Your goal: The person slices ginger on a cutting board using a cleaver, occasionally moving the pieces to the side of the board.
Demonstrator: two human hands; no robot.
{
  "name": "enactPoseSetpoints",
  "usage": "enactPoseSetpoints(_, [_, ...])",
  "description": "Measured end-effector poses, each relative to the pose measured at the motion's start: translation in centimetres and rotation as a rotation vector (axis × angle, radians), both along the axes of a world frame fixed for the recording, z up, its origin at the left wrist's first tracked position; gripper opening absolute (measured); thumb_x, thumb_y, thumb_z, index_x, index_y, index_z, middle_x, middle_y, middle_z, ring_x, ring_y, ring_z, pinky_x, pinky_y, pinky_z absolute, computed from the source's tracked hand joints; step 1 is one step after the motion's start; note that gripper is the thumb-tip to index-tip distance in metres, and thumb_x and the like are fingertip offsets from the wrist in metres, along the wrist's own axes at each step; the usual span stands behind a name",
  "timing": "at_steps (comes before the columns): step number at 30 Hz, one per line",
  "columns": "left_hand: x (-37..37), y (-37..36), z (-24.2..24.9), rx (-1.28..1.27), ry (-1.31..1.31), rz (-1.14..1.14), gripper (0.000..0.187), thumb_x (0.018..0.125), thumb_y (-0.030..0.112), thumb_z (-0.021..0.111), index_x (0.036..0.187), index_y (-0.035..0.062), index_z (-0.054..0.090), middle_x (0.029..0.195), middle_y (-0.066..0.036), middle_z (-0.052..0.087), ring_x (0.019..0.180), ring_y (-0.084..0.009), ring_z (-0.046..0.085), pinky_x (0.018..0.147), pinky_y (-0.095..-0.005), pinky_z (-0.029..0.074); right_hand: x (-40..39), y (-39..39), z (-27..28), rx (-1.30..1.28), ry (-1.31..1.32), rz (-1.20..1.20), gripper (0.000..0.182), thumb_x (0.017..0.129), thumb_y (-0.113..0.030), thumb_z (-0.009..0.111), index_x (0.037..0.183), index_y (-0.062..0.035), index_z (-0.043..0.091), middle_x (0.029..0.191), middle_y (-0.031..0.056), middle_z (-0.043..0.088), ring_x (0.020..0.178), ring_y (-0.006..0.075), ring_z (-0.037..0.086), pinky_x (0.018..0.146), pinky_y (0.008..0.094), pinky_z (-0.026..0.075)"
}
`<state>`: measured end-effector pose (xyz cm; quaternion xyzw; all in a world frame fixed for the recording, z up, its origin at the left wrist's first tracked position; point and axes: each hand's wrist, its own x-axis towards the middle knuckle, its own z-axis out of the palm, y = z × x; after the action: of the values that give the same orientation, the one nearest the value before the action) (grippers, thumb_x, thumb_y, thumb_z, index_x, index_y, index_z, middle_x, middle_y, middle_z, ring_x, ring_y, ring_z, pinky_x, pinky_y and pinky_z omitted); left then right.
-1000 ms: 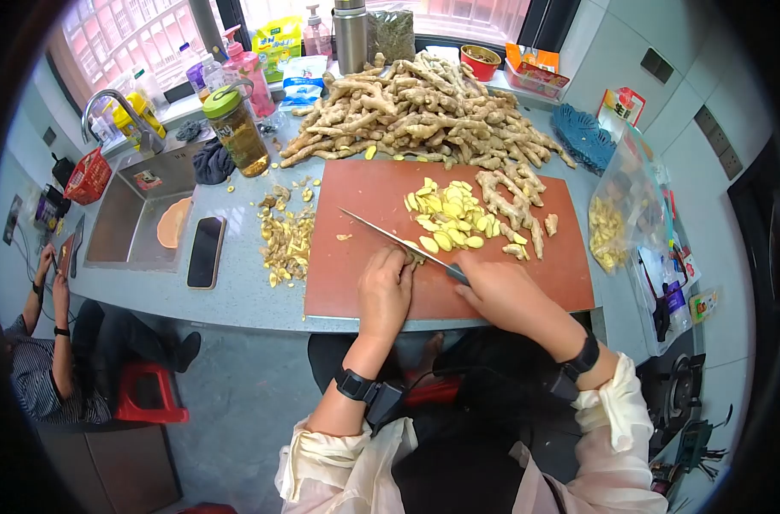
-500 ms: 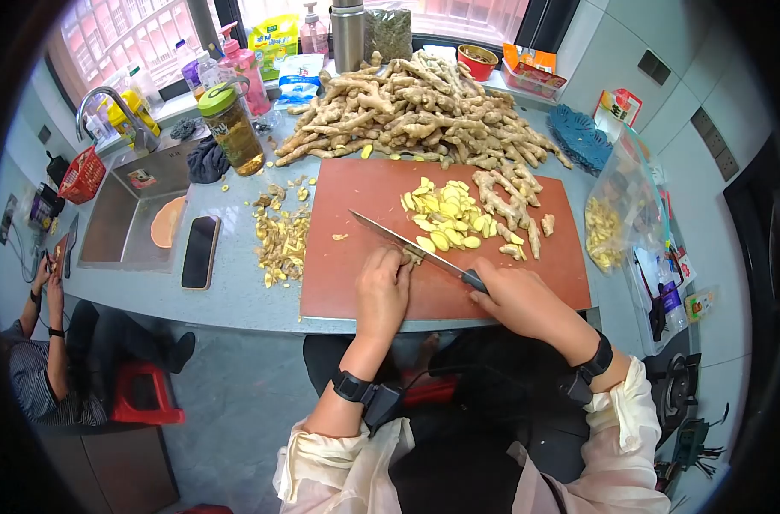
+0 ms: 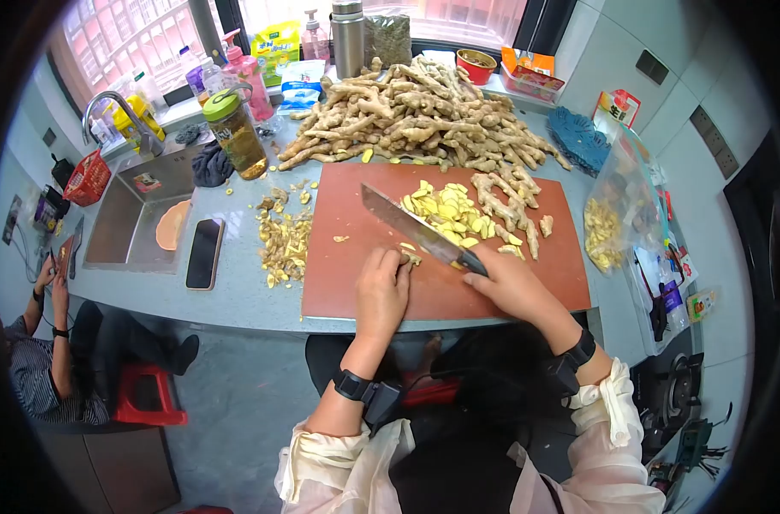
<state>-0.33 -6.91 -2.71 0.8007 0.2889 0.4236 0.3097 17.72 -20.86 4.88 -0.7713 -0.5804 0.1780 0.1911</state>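
My right hand (image 3: 512, 281) is closed round the dark handle of a kitchen knife (image 3: 411, 224). Its blade tilts with the flat side showing, above the reddish-brown cutting board (image 3: 343, 283). On the board, my left hand (image 3: 383, 287) has its fingers curled over a small piece of ginger (image 3: 412, 257), mostly hidden under them. Yellow ginger slices (image 3: 446, 208) lie in a heap behind the blade. Whole ginger roots (image 3: 510, 204) rest at the board's right back, with a small ginger piece (image 3: 546, 225) beside them.
A large ginger pile (image 3: 424, 111) stands behind the board. Ginger peelings (image 3: 283, 244), a phone (image 3: 204, 254) and a sink (image 3: 133, 214) are to the left. A plastic bag of slices (image 3: 604, 227) stands right. Another person (image 3: 52, 360) sits at far left.
The knife has lifted from beside the left fingers, and its blade has turned to show its flat side. My left hand stays about where it was on the ginger.
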Motion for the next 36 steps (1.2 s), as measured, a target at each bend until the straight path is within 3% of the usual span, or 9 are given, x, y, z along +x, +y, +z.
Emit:
enactPoseSetpoints(1, [0.0,-0.1,0.0,0.008,0.004,0.006,0.009,0.088,0.003,0.072,0.093,0.0003,0.065,0.095,-0.017,0.065,0.092,-0.0393,0.065,0.079,-0.0475,0.053,0.1,-0.3,-0.1,-0.002,0.0,-0.005,0.031,0.098,-0.023,0.069,0.118,-0.002,0.058,0.093,0.0206,0.069,0.087,0.0381,0.069,0.073,0.0461,0.053])
enactPoseSetpoints(4, [0.0,-0.1,0.2,0.004,0.012,0.002,0.01,0.088,0.004,0.073,0.093,0.0007,0.065,0.096,-0.016,0.065,0.092,-0.0388,0.065,0.079,-0.047,0.053,-0.4,-0.5,1.7,0.022,0.556,-0.274,0.026,0.101,-0.019,0.066,0.123,-0.0059,0.061,0.076,0.0045,0.061,0.06,0.0158,0.06,0.056,0.0322,0.048])
enactPoseSetpoints(5, [0.0,-0.1,0.3,0.008,0.01,0.002,0.01,0.088,0.004,0.073,0.093,0.0007,0.065,0.096,-0.016,0.065,0.092,-0.0388,0.065,0.079,-0.047,0.053,-0.2,-0.5,1.5,0.026,0.555,-0.273,0.026,0.101,-0.019,0.066,0.123,-0.0059,0.061,0.076,0.0045,0.061,0.06,0.0158,0.06,0.056,0.0322,0.048])
enactPoseSetpoints(7, [-0.1,-0.1,0.4,0.029,0.029,0.005,0.01,0.089,0.004,0.073,0.094,0.001,0.065,0.097,-0.016,0.066,0.093,-0.0385,0.065,0.08,-0.0466,0.053,0.3,-0.3,0.7,0.196,0.834,-0.222,0.022,0.103,-0.016,0.063,0.122,-0.0046,0.061,0.073,-0.0019,0.055,0.053,0.0061,0.051,0.049,0.0247,0.041])
enactPoseSetpoints(14, [0.0,-0.5,0.6,-0.075,-0.029,-0.031,0.014,0.087,0.005,0.075,0.097,0.0023,0.065,0.098,-0.014,0.065,0.094,-0.0364,0.064,0.082,-0.0451,0.052,0.3,-0.7,-1.7,0.322,1.197,-0.301,0.023,0.106,-0.02,0.063,0.123,-0.0053,0.061,0.072,-0.0005,0.055,0.052,0.0075,0.05,0.049,0.0232,0.041])
enactPoseSetpoints(16, [-0.1,-0.5,0.7,0.12,-0.029,0.077,0.023,0.084,0.01,0.08,0.098,0.0029,0.064,0.1,-0.013,0.064,0.096,-0.0361,0.062,0.085,-0.0456,0.05,0.4,-1.0,-2.6,0.339,1.318,-0.29,0.023,0.107,-0.023,0.061,0.122,-0.0052,0.06,0.073,-0.0001,0.055,0.053,0.0082,0.05,0.05,0.0234,0.042])
enactPoseSetpoints(20, [1.5,-1.7,1.4,0.168,0.018,0.092,0.039,0.077,0.021,0.087,0.1,0.0041,0.059,0.1,-0.014,0.06,0.097,-0.0374,0.057,0.088,-0.047,0.046,0.0,-0.8,-4.8,0.41,1.42,-0.301,0.023,0.108,-0.023,0.06,0.122,-0.0048,0.06,0.073,-0.0001,0.055,0.053,0.0081,0.05,0.05,0.023,0.042])
enactPoseSetpoints(24, [4.5,-3.1,1.4,0.09,0.044,0.05,0.046,0.078,0.02,0.086,0.107,0.0033,0.056,0.112,-0.017,0.058,0.108,-0.0386,0.054,0.094,-0.0494,0.043,-0.5,-0.9,-5.5,0.477,1.436,-0.293,0.021,0.108,-0.023,0.06,0.119,-0.0048,0.059,0.073,0.0002,0.055,0.053,0.0084,0.051,0.05,0.0228,0.043])
enactPoseSetpoints(36, [3.2,-1.7,0.7,0.23,0.129,0.25,0.039,0.083,0.015,0.082,0.111,0.0041,0.058,0.109,-0.013,0.059,0.106,-0.0356,0.057,0.094,-0.0475,0.042,-0.7,-2.2,-6.6,0.648,1.501,-0.248,0.021,0.107,-0.021,0.062,0.121,-0.0062,0.056,0.075,0.0021,0.055,0.057,0.0099,0.053,0.052,0.023,0.044])
